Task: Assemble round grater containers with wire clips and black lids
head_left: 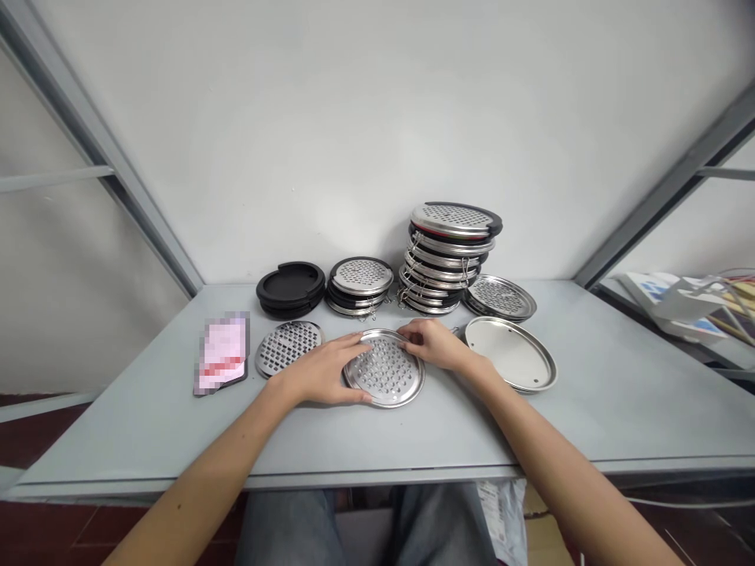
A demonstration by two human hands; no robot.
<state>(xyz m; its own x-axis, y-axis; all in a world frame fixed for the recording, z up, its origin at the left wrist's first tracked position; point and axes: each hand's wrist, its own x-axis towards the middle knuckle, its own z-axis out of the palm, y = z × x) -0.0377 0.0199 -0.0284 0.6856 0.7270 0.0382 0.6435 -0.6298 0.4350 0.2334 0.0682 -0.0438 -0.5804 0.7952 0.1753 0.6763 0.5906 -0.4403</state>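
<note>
A round metal grater plate point(384, 373) with a raised rim lies at the front middle of the table, its holed face up. My left hand point(322, 369) grips it from the left, fingers over the far rim and thumb along the near rim. At its far right edge, my right hand point(435, 342) has fingers and thumb curled onto the rim. Left of it lies another round grater plate point(288, 347), partly behind my left hand. Beside my right forearm rests a shallow round metal tray point(512, 354) with small holes.
At the back are black ring-shaped bases point(291, 287), a short stack of graters point(362, 281) and a tall stack of clipped graters point(445, 255). More grater plates point(502, 297) lie right of it. A blurred pink item point(222, 352) lies left on the grey table point(147, 401).
</note>
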